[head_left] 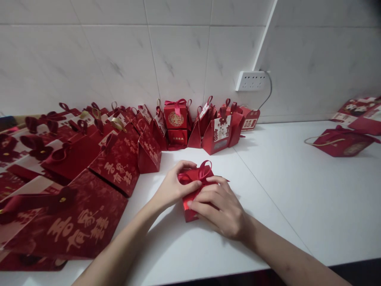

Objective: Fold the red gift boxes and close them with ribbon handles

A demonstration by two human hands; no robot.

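A person's two bare hands meet over a small red gift box (189,213) on a white counter (282,190). The left hand (174,186) has its fingers curled narrowly over the box's upper edge, with the thumb laid along the front, so it grips the box just below a red ribbon bow (202,171). The right hand (222,208) lies across the box with its fingers nearly straight and close together. They rest flat on it rather than wrapping round it, and they touch the left thumb. The box sits directly under the fingers, mostly hidden by them. Only its lower left corner and the bow's loops show past the fingertips. Just beyond the left knuckles begins a spread of flat red gift bags (86,226) with gold lettering, which runs away to that side. Straight ahead of the fingertips, against the tiled wall (119,59), stand a red cube box (176,115) tied with a bow and a wedge-shaped red bag (219,137). Above those is a white power socket (252,80). Well off beyond the right wrist lies another red bag (342,143).
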